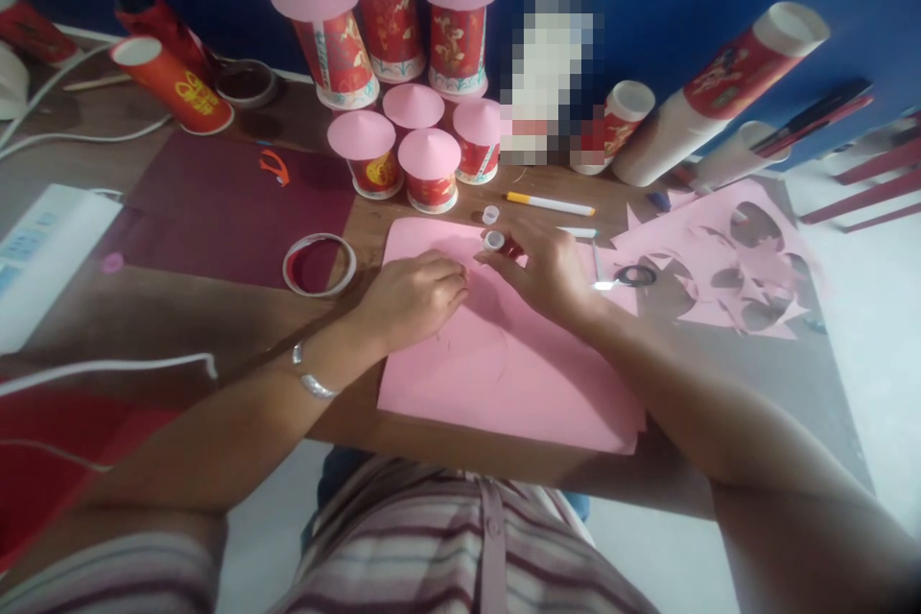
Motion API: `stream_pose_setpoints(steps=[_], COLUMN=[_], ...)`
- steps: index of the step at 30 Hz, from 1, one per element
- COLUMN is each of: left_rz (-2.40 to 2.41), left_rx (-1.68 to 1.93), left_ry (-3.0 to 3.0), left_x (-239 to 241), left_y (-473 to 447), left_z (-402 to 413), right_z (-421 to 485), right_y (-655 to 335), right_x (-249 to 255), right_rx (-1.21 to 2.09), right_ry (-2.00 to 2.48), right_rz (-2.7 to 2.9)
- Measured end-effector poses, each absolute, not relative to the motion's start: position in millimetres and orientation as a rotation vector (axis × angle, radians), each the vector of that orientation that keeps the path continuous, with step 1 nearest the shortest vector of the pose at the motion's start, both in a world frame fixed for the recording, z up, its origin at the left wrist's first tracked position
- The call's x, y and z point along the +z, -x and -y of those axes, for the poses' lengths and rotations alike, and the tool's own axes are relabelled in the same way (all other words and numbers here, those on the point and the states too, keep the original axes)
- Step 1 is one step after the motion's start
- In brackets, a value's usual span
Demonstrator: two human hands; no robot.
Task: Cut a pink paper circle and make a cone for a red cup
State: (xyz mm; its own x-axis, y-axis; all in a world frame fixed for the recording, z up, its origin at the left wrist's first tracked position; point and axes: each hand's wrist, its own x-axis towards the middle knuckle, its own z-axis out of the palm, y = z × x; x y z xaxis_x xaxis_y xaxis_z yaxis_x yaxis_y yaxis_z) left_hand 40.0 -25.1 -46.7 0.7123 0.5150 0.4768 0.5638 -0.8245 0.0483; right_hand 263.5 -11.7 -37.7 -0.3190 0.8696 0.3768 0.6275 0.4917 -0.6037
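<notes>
My right hand [547, 264] is closed round a small glue stick [493, 241], its white open end turned up and to the left. Just behind it, a small pale cap [490, 214] lies by the edge of the pink paper [446, 389]. Over the left part of this paper, my left hand [424, 299] has its fingers curled and pressed together. What they pinch, if anything, is hidden. Faint curved pencil lines show on the paper in front of my hands. Scissors [637, 275] with dark handles lie right of my right hand.
Several red paper towers [331, 58] with pink cone roofs stand at the back. A yellow-and-white marker [551, 203] lies before them. Cut pink scraps [720, 269] are at right. A cardboard ring [318, 266] and maroon sheet [237, 201] lie left. Tall tubes [720, 96] lean at back right.
</notes>
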Motion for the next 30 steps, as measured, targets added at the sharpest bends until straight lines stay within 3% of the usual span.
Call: stream_pose_setpoints(steps=[30], left_rz=[1.006], left_rx=[-0.741], left_ry=[2.841], left_x=[-48], left_y=[-42], left_z=[26], right_z=[-1], right_y=[-274], right_x=[-41], right_rx=[0.432], right_ry=[1.265], right_rz=[2.094])
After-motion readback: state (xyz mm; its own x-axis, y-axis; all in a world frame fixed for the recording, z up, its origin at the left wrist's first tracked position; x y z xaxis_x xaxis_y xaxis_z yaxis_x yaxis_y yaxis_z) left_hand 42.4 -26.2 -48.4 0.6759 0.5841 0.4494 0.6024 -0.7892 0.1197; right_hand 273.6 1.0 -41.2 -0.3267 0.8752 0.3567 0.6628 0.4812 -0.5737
